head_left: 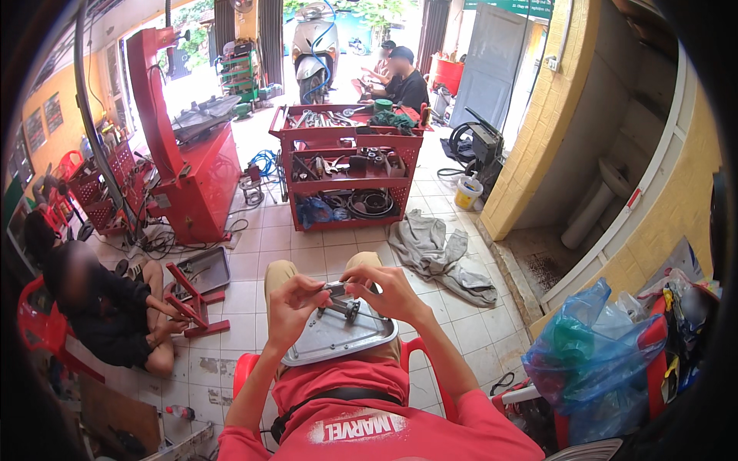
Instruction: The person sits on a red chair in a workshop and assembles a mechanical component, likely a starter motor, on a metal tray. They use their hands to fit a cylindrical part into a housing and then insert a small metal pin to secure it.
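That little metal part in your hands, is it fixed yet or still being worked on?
Still being worked on. The small metal part is off whatever it belongs to and held over a metal tray on the lap. Left hand and right hand both pinch it. Whether anything is left to fit cannot be told.

Item 1: metal tray on my lap, lower centre of the frame; a small metal part above it, between my left hand and right hand. Item 2: tool cart behind the tray, upper centre; scooter behind the cart. Item 3: cloth on the floor, right of centre. Item 4: seated person at left, a small stand before them. Item 5: plastic bags at lower right. Item 6: tall machine at upper left.
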`<control>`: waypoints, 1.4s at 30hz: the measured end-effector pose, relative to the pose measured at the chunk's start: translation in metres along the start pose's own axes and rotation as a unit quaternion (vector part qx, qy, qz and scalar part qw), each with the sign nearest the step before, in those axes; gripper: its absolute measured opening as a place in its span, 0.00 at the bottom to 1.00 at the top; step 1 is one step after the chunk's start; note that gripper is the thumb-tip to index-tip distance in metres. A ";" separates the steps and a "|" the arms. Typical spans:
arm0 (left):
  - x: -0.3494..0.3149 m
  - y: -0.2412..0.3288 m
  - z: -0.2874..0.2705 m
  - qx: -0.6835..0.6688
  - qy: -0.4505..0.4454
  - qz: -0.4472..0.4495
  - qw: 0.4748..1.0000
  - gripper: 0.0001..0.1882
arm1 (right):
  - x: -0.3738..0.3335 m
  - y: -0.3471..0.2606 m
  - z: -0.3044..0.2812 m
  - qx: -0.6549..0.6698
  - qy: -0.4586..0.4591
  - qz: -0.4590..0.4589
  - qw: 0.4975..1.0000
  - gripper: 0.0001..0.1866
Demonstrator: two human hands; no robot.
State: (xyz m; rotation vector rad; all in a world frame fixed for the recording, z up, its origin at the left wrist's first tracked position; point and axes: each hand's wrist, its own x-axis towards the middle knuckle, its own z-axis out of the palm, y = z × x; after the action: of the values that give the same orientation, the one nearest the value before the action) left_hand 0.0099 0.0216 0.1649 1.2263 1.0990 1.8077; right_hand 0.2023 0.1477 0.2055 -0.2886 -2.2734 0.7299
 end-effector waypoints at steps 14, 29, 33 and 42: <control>-0.009 0.003 0.004 0.244 -0.057 0.037 0.967 0.16 | -0.009 -0.010 0.010 -0.041 0.014 0.010 0.999 0.08; -0.008 -0.022 -0.009 0.210 0.012 0.062 0.976 0.21 | -0.003 0.005 0.051 0.082 -0.027 0.076 0.993 0.03; -0.029 -0.073 -0.024 0.102 -0.002 -0.062 0.993 0.25 | -0.019 0.045 0.086 0.258 -0.023 0.169 0.951 0.05; -0.081 -0.191 -0.065 0.089 -0.035 -0.317 0.944 0.26 | -0.105 0.105 0.166 0.218 -0.074 0.244 0.942 0.11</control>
State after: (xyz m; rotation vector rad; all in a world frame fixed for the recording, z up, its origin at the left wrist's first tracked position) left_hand -0.0107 0.0121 -0.0510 0.8773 1.4365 1.1858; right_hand 0.1610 0.1212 -0.0115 -0.6093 -2.1148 1.5295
